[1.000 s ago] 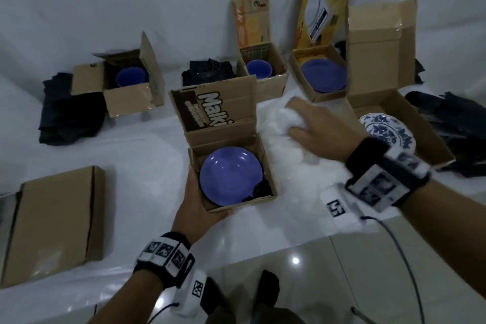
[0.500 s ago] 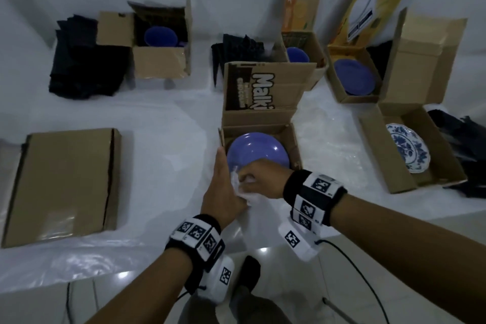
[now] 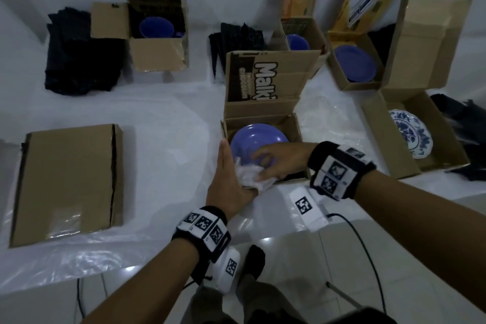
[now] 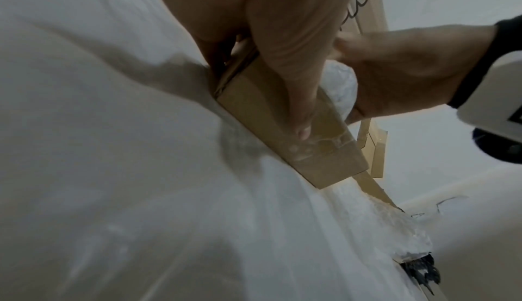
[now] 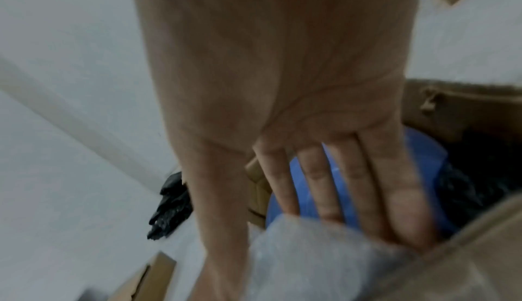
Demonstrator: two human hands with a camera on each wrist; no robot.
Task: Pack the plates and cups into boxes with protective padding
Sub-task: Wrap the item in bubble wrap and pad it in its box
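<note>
An open brown box printed "Malki" stands mid-table with a blue plate lying in it on dark padding. My left hand lies flat against the box's left wall, fingers straight; in the left wrist view its thumb presses the box's front wall. My right hand holds a crumpled wad of white bubble wrap at the box's front left corner, over the plate's near rim. In the right wrist view the fingers run behind the wad, across the plate.
A closed flat box lies at the left. At the right an open box holds a blue-and-white plate. Open boxes with blue dishes line the back. Dark cloth piles and loose bubble wrap lie on the table.
My right hand left the bubble wrap pile on the right and brought a wad to the box's front left corner. My left hand slid from the box's front to its left side.
</note>
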